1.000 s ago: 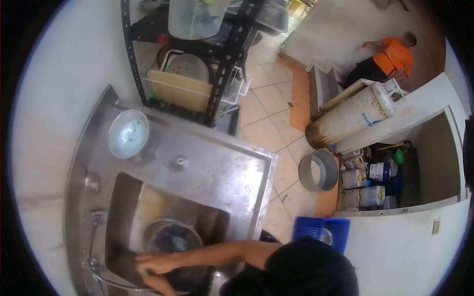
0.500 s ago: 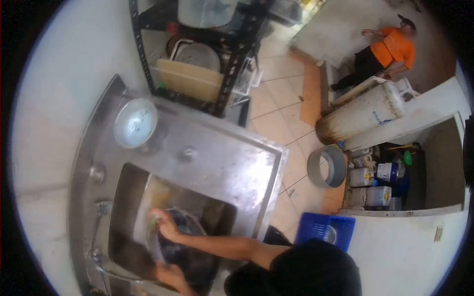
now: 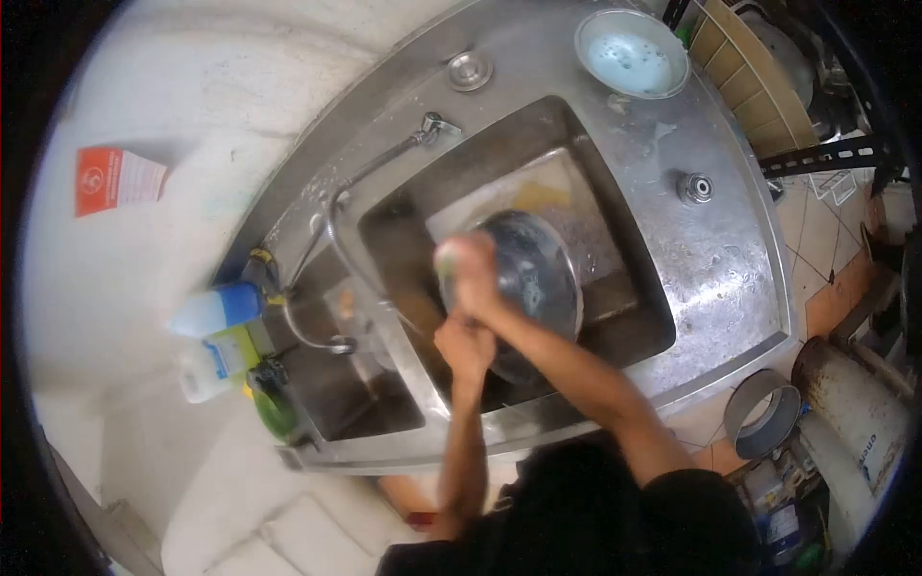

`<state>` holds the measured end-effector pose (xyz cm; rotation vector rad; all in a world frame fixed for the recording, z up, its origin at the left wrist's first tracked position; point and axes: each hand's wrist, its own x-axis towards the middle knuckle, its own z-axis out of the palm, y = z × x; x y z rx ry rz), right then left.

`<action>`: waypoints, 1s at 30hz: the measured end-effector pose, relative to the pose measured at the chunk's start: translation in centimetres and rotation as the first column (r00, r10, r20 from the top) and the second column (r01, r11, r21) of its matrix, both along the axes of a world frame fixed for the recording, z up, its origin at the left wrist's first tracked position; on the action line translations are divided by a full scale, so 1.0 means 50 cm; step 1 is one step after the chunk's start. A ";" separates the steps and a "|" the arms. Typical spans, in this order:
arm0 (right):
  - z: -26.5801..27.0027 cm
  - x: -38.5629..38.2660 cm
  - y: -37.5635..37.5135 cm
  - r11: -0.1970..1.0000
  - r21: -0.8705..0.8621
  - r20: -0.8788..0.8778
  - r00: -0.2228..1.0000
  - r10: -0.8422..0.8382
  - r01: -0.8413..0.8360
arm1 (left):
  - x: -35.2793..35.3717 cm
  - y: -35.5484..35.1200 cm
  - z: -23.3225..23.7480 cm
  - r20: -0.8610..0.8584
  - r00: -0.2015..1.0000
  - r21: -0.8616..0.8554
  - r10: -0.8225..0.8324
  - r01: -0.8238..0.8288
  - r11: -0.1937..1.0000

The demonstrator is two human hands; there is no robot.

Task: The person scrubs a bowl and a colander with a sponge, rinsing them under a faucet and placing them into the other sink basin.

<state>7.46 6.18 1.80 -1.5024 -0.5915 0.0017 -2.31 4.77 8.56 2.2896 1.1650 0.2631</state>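
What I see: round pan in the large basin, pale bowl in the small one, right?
Wrong on the pale bowl: the head view shows it on the steel counter. The round pan is in the large basin, as you said.

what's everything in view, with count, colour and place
Metal pan: 1, dark and silver, in larger basin
Larger basin: 1, grey, centre
Smaller basin: 1, grey, left of it
Counter: 1, silver, around basins
Bowl: 1, pale blue, on counter, top right
Hosed tap: 1, silver, behind basins
Round fittings: 2, silver, on counter
Bottle: 1, blue and white, left of smaller basin
Jug: 1, white, beside bottle
Notice: 1, orange and white, on wall
Beige rack: 1, beige, upper right
Metal ring: 1, grey, on floor, lower right
Gas cylinder: 1, rusty white, lower right
Left hand: 1, bare, at pan's left
Right hand: 1, bare, blurred, at pan's left
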 end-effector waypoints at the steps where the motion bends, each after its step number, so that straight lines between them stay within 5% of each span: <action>1: 0.016 -0.023 -0.012 0.985 -0.043 0.055 0.984 0.171 -0.169 | -0.010 -0.005 -0.006 0.133 0.991 -0.020 0.011 -0.009 1.000; 4: -0.046 0.051 -0.054 0.965 0.143 0.175 0.965 0.196 -0.221 | -0.057 -0.020 -0.014 0.026 0.999 -0.102 0.029 -0.026 0.994; 6: -0.131 0.090 -0.028 0.987 -0.088 -0.323 0.934 -0.154 0.133 | -0.062 -0.044 -0.008 0.005 0.995 -0.133 0.102 -0.100 0.986; 9: -0.163 0.117 -0.041 0.966 -0.182 -0.442 0.863 -0.245 0.181 | -0.085 -0.047 -0.031 0.043 0.987 0.002 0.152 -0.152 0.988; 10: -0.160 0.084 -0.001 0.919 0.235 -0.536 0.831 -0.149 0.317 | -0.065 -0.045 -0.035 0.061 0.984 -0.011 0.165 -0.165 0.986; 11: -0.163 0.055 0.015 0.791 0.563 -0.657 0.710 0.253 0.239 | -0.066 -0.038 -0.025 0.015 0.992 -0.029 0.124 -0.124 0.992; 12: -0.111 0.042 -0.002 0.977 0.052 -0.278 0.936 0.214 -0.208 | -0.062 -0.033 -0.021 -0.029 0.996 -0.047 0.080 -0.081 0.996; 13: -0.027 -0.008 0.011 0.980 0.193 -0.118 0.993 -0.016 0.039 | -0.056 -0.031 -0.035 -0.062 0.993 -0.023 0.105 -0.106 0.994; 15: 0.021 -0.011 -0.027 0.861 0.149 0.063 0.873 0.483 -0.487 | -0.041 -0.048 -0.021 0.088 0.983 -0.095 0.159 -0.150 0.984; 16: 0.011 0.012 -0.038 0.864 0.147 0.070 0.877 0.476 -0.481 | -0.040 -0.055 -0.017 0.231 0.945 -0.178 0.231 -0.193 0.965; 18: -0.017 0.055 -0.048 0.919 0.124 0.309 0.895 0.322 -0.374 | -0.101 -0.064 -0.043 0.171 0.965 -0.221 0.198 -0.159 0.962; 20: -0.122 0.093 -0.008 0.986 -0.074 0.009 0.989 -0.150 0.150 | -0.114 -0.091 -0.038 0.185 0.961 -0.154 0.208 -0.180 0.971; 21: -0.156 0.119 -0.031 0.880 -0.451 -0.248 0.926 -0.284 0.149 | -0.143 -0.108 -0.055 0.174 0.947 -0.195 0.270 -0.235 0.952; 22: -0.237 0.116 -0.052 0.867 -0.369 -0.225 0.873 -0.432 0.334 | -0.149 -0.111 -0.059 0.177 0.948 -0.185 0.265 -0.233 0.955; 25: -0.225 0.128 -0.093 0.768 -0.617 -0.270 0.871 -0.411 0.172 | -0.137 -0.114 -0.056 0.239 0.916 -0.237 0.322 -0.266 0.934; 27: -0.208 0.128 -0.070 0.696 -0.698 -0.294 0.819 -0.492 0.167 | -0.132 -0.082 -0.025 -0.058 0.957 -0.230 0.283 -0.289 0.929; 28: -0.208 0.131 -0.061 0.697 -0.696 -0.296 0.816 -0.496 0.171 | -0.108 -0.051 0.004 -0.255 0.930 -0.233 0.265 -0.326 0.916; 30: -0.210 0.104 -0.056 0.894 -0.395 -0.192 0.932 -0.307 0.213 | -0.090 0.008 -0.031 -0.088 0.981 0.115 0.175 -0.164 0.980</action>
